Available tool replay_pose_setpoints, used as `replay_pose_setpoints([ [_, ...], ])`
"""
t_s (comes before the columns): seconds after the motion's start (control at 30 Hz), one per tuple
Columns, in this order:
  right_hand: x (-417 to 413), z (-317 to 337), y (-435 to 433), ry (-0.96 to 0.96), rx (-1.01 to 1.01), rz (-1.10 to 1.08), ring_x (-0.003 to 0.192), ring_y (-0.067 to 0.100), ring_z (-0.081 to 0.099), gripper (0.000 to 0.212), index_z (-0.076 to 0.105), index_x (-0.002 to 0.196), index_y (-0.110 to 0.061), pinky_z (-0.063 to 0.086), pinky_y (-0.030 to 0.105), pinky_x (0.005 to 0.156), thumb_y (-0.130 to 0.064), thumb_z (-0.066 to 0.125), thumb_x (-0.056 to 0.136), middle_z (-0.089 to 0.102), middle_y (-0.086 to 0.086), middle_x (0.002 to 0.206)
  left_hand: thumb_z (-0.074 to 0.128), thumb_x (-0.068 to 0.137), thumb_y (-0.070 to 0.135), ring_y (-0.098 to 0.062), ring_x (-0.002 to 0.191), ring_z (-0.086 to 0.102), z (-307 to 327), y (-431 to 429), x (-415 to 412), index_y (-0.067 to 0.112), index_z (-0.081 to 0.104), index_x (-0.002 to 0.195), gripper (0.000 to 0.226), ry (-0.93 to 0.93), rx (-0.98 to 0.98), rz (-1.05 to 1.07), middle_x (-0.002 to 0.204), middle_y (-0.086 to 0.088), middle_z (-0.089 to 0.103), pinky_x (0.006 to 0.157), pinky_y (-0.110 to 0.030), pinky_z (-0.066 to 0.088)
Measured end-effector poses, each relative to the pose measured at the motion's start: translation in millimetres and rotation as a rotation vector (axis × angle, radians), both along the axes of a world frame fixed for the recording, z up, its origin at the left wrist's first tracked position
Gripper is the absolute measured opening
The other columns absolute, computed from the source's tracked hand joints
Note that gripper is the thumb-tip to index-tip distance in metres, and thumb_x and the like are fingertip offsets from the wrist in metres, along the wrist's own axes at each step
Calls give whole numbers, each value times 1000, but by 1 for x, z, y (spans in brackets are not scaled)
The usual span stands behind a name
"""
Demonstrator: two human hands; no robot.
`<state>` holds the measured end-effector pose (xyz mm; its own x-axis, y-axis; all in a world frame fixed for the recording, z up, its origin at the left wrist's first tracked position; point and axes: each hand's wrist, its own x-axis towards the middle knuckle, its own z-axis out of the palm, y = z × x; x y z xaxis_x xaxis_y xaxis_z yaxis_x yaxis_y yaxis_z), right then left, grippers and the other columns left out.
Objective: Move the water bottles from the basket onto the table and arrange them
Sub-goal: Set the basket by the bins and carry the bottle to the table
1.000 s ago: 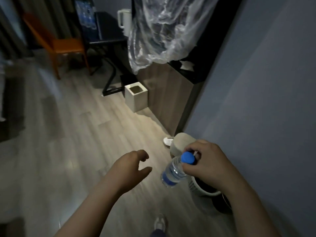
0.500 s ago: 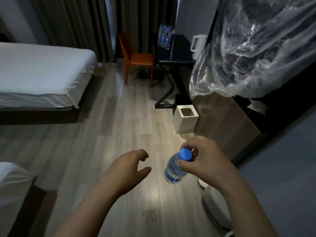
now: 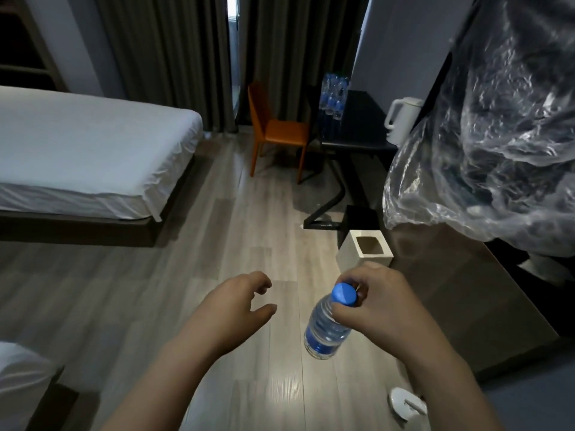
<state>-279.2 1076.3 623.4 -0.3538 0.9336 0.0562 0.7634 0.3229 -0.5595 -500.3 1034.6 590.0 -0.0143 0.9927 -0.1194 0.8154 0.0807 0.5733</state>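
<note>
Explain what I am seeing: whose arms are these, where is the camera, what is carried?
No machine here: a person works bare-handed, and a wide-angle camera worn on the head looks forward and down, so both arms are the person's own. The right hand grips a clear plastic water bottle with a blue cap near its top; the left hand is loosely curled, holding nothing. Ahead, a dark table carries a cluster of similar bottles and a white kettle, beside an orange chair.
</note>
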Motion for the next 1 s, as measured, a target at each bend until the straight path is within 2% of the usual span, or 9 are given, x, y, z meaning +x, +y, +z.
replay_pose_setpoints([
  [0.17, -51, 20, 69, 76, 67, -69, 70, 2, 57, 16, 65, 76, -32, 41, 14, 58, -36, 68, 60, 57, -14, 79, 58, 89, 41, -3, 112, 55, 25, 78, -57, 31, 51, 123, 36, 19, 73, -31, 124, 14, 57, 88, -20, 47],
  [0.3, -83, 36, 129, 121, 142, -93, 69, 2, 56, 20, 67, 72, -29, 45, 18, 57, -38, 64, 55, 58, -12, 76, 59, 87, 43, -3, 110, 56, 43, 141, -87, 31, 51, 122, 38, 33, 145, -32, 122, 15, 59, 90, -24, 49],
  [0.43, -104, 54, 196, 124, 210, -94, 75, -3, 56, 28, 67, 75, -31, 41, 11, 54, -46, 59, 52, 58, -15, 77, 60, 86, 44, -2, 108, 56, 53, 204, -104, 32, 51, 121, 38, 30, 167, -45, 120, 15, 59, 91, -26, 50],
  [0.63, -118, 75, 300, 224, 295, -33, 73, -2, 58, 18, 68, 74, -33, 44, 8, 60, -41, 67, 58, 60, -14, 75, 60, 85, 43, -1, 107, 56, 66, 311, -116, 31, 53, 121, 38, 43, 237, -42, 118, 16, 59, 92, -25, 49],
  [1.0, -122, 119, 485, 290, 412, -28, 75, -2, 56, 19, 68, 83, -32, 44, 9, 61, -36, 70, 65, 61, -14, 79, 61, 86, 42, 3, 103, 54, 110, 498, -117, 34, 54, 118, 34, 10, 375, -17, 113, 19, 58, 92, -25, 50],
])
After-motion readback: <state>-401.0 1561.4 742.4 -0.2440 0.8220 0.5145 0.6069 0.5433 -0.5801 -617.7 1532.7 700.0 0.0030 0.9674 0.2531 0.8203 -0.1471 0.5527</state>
